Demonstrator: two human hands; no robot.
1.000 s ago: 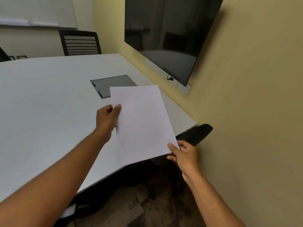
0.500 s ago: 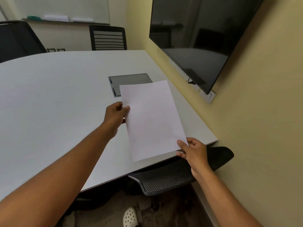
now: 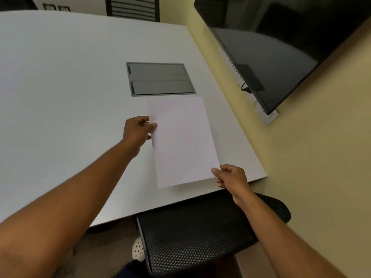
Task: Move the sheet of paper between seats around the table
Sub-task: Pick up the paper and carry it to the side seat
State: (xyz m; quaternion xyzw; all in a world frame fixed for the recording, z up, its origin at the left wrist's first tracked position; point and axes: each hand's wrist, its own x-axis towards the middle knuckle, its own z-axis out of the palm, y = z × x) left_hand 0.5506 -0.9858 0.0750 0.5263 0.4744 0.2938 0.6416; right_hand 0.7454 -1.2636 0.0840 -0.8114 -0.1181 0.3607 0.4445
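Both hands are on the plain white sheet of paper (image 3: pixel 183 141), and it hangs low over the pale grey worktop (image 3: pixel 60 87), in front of the black mesh office chair (image 3: pixel 196 233) tucked under the near edge. The left hand (image 3: pixel 137 130) pinches the sheet's left edge near the top, thumb on the upper face and fingers curled beneath. The right hand (image 3: pixel 230 177) pinches the near right corner the same way. The two hands are well apart, with the whole sheet between them.

A soft shadow shows under the near edge of the paper, so it looks just off the surface rather than flat on it, though whether the far edge touches I cannot tell. That far edge sits just short of the dark grey recessed cable hatch (image 3: pixel 159 79) set into the worktop. To the right, a black wall-mounted screen (image 3: pixel 281 57) hangs on the yellow wall.

This reads as the set-down at this seat. The next move, by my judgement, calls for lowering the sheet flat, keeping it clear of the hatch, then letting both pinches go without dragging or curling the paper. A light sheet like this may slide as the fingers pull out from under it.
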